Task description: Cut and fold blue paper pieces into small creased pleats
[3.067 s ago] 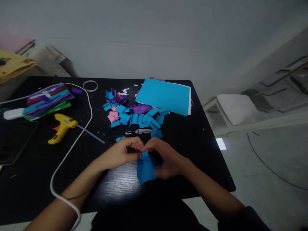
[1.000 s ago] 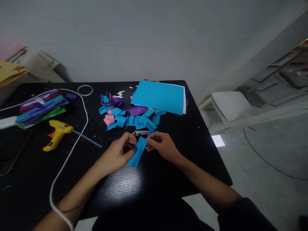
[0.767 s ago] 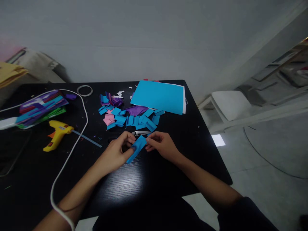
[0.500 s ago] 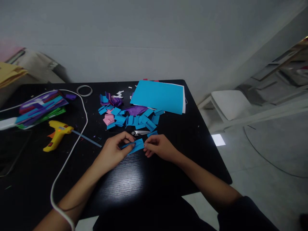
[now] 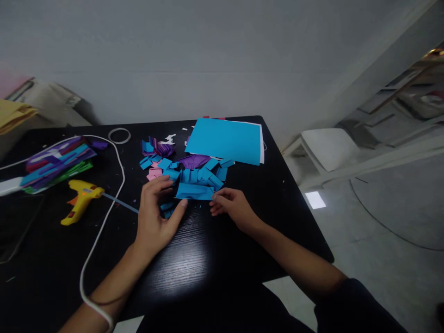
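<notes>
A creased blue paper strip is held level above the black table, its right end pinched in my right hand. My left hand is open at the strip's left, thumb and fingers spread, with the thumb tip close to its lower edge; whether it touches I cannot tell. Small blue paper bits lie beneath the left hand. Just beyond the strip is a pile of folded blue paper pieces, with a pink paper piece on its left. The scissors are hidden now.
A blue sheet lies over white paper at the back. To the left are a yellow glue gun with its glue stick, a white cable crossing my left forearm, colored paper strips and a tape ring. A white stool stands right.
My left hand has let go of the strip, spreading its fingers and shifting left. The strip has moved up and turned level, showing its full length in my right hand.
</notes>
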A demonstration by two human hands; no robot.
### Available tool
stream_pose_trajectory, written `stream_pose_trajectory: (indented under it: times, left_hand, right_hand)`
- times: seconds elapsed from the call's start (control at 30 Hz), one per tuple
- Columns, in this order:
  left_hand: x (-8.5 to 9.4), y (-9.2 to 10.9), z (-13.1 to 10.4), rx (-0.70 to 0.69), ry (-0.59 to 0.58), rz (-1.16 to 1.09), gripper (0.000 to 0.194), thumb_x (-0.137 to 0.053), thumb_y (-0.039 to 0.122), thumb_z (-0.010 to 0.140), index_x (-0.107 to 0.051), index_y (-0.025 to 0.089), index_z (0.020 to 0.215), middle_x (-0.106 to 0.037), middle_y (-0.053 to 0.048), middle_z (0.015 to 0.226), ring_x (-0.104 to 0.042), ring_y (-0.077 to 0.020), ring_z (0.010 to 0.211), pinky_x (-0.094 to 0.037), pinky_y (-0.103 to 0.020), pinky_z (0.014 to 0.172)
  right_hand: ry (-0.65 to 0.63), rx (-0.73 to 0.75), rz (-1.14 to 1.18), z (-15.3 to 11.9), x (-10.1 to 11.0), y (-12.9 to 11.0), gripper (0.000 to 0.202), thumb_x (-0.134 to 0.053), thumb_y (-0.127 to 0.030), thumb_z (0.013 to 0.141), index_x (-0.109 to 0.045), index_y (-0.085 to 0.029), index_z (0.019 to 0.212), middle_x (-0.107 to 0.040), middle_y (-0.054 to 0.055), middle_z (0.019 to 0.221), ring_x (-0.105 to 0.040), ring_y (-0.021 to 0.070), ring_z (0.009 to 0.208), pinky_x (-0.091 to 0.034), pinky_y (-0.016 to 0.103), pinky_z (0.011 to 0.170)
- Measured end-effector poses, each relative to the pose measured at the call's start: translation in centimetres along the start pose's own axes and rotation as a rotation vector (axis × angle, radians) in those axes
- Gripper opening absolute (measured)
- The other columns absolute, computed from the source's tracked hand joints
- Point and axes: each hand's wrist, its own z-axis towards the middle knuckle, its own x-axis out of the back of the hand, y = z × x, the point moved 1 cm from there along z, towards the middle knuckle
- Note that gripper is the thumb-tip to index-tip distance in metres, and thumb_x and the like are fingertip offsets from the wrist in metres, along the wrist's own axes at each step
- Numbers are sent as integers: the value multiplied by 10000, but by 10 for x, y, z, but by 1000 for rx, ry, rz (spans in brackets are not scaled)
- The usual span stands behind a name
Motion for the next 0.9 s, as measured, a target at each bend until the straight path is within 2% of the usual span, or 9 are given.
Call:
stream_pose_trajectory:
  times: [0.07, 0.13, 0.2, 0.27, 0.33, 0.4, 0.63, 0.77, 0.9]
  left_hand:
    - [-1, 2, -4, -61, 82, 111, 425, -737, 249, 874, -509, 236, 1232, -550, -117, 1271, -600, -271, 1160, -562, -387, 911]
    - [-4, 4, -8, -133, 70, 184, 291, -713, 228, 893, -550, 224, 1133, -602, -49, 1003, -636, -203, 893, -549, -327, 781]
    - [-10, 6, -11, -183, -70, 178, 194, -655, 222, 941, -584, 227, 1121, -591, 26, 792, -610, -137, 675, -514, -262, 659]
    - [-16, 7, -12, -155, -198, 151, 264, -616, 239, 975, -583, 229, 1237, -618, 48, 762, -619, -114, 625, -508, -233, 632]
    - [-21, 6, -13, -95, -275, 142, 335, -596, 264, 991, -561, 225, 1322, -649, 49, 774, -636, -110, 621, -507, -219, 613]
    - [-24, 6, -14, -35, -296, 143, 344, -584, 289, 999, -561, 218, 1334, -677, 40, 792, -656, -118, 635, -511, -217, 604]
    - [-27, 3, -13, 94, -298, 60, 214, -557, 325, 1013, -612, 225, 1194, -757, -9, 971, -739, -174, 854, -557, -252, 706]
    - [-28, 1, -12, 59, -265, 100, 147, -570, 317, 1007, -651, 215, 1076, -736, -29, 975, -710, -198, 875, -551, -314, 797]
    - [-29, 1, -12, 18, -219, 181, 175, -575, 309, 1004, -690, 219, 1101, -665, -64, 1034, -676, -221, 917, -549, -350, 815]
  right_hand:
    - [15, -1, 53, 1, 0, 0, 321, -859, -390, 685, -701, -132, 791, -737, 48, 731, -703, 148, 591, -612, 295, 608]
    - [24, -2, 99, 1, -2, 0, 335, -877, -395, 663, -705, -132, 777, -741, 51, 732, -710, 154, 606, -618, 309, 635]
    - [29, 1, 133, 0, -4, 2, 337, -890, -384, 637, -709, -132, 768, -747, 52, 723, -716, 162, 616, -620, 320, 650]
    - [28, 4, 154, -1, -6, 3, 329, -902, -355, 605, -711, -134, 755, -751, 49, 709, -721, 167, 616, -618, 322, 655]
    - [15, 2, 163, -2, -9, 4, 319, -909, -328, 586, -712, -135, 746, -754, 44, 705, -723, 164, 608, -618, 319, 663]
    - [0, -7, 170, -3, -11, 6, 317, -911, -320, 578, -711, -135, 740, -757, 42, 703, -724, 160, 600, -619, 315, 667]
    - [-20, -36, 184, -3, -14, 10, 349, -921, -327, 566, -697, -134, 751, -767, 47, 708, -740, 165, 605, -622, 300, 659]
    - [-28, -39, 175, -2, -14, 12, 346, -921, -321, 573, -689, -138, 753, -769, 47, 721, -745, 171, 617, -623, 305, 660]
    - [-40, -18, 150, 0, -13, 14, 314, -905, -328, 604, -694, -141, 743, -768, 46, 733, -742, 171, 619, -630, 325, 677]
